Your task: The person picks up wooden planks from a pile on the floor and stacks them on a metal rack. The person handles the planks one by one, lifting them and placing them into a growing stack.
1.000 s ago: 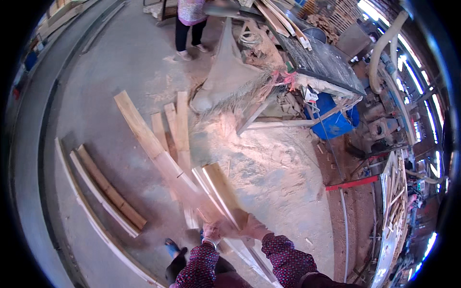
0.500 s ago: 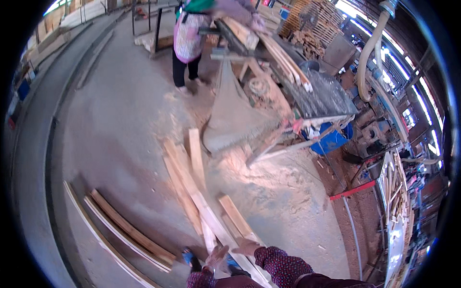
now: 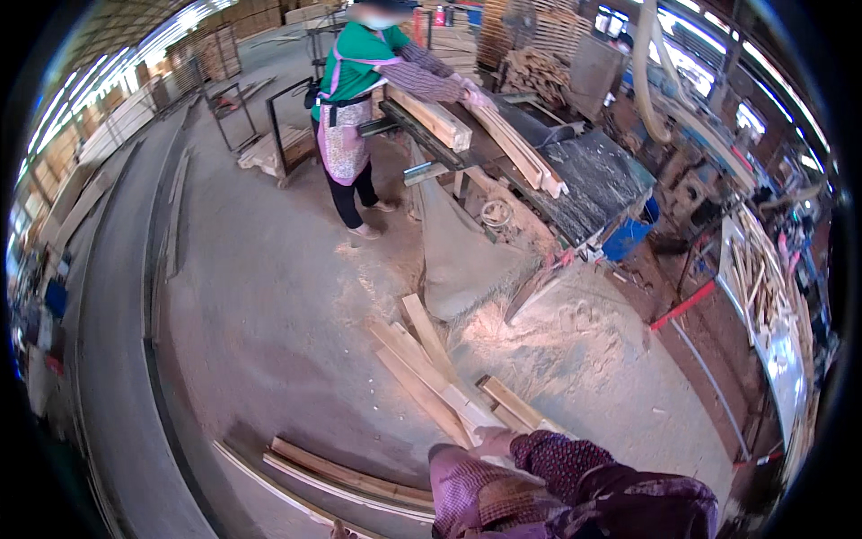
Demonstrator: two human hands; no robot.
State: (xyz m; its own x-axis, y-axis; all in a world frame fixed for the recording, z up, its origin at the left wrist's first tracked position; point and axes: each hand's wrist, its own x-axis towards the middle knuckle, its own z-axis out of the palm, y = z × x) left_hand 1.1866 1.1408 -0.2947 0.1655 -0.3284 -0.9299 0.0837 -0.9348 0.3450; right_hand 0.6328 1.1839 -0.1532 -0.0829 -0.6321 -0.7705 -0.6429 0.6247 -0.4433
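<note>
My right hand (image 3: 494, 442), with a dark dotted sleeve above it, lies around a pale wooden plank (image 3: 467, 406) at the lower middle; its fingers are bent over the wood. The plank belongs to a loose pile on the floor, with a shorter plank (image 3: 426, 332) and another squared piece (image 3: 512, 395) beside it. At the lower edge, what look like fingertips of my left hand (image 3: 339, 530) show near some long, thin strips (image 3: 350, 485); the rest is out of the picture. My patterned clothing covers the near ends of the pile.
A co-worker in a green top (image 3: 355, 67) stands beyond, hands on strips (image 3: 516, 148) lying on a dark machine table (image 3: 602, 184). Sawdust (image 3: 539, 323) is heaped below it. To the right are a red bar (image 3: 682, 304) and a metal-topped bench (image 3: 779, 355) with scraps.
The view has tilted up, so the planks and machine sit lower and further right. My left hand has left the planks beside my right hand. My right hand stays at the pile.
</note>
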